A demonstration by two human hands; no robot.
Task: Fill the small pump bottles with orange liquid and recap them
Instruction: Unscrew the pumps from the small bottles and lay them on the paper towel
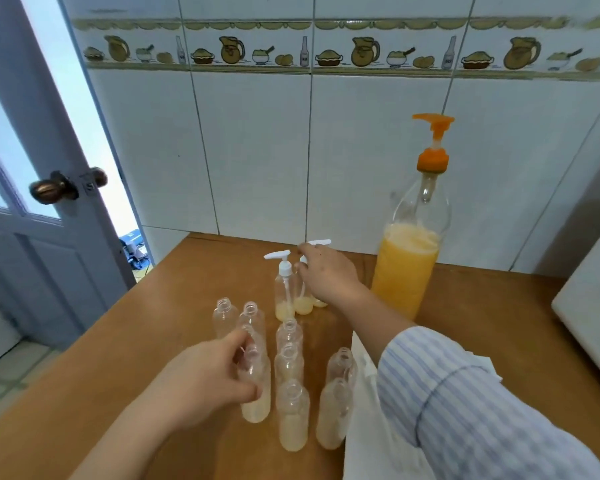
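Bright, even daylight. Strongest source at left: the gap beside the door [32, 209] is blown out to pale blue-white. White wall tiles [257, 150] evenly lit, slight sheen, no hard glare. Shadows on the wooden table [153, 341] soft and faint. Wide-angle bending: tile seams and door frame lean outward toward the edges. Overall soft, compressed look; small bottles [291, 403] slightly smeared, near sleeve [465, 410] and both forearms blurred.

No wording reads clearly anywhere; marks on the painted bottles in the tile border [304, 51] blur beyond legibility.
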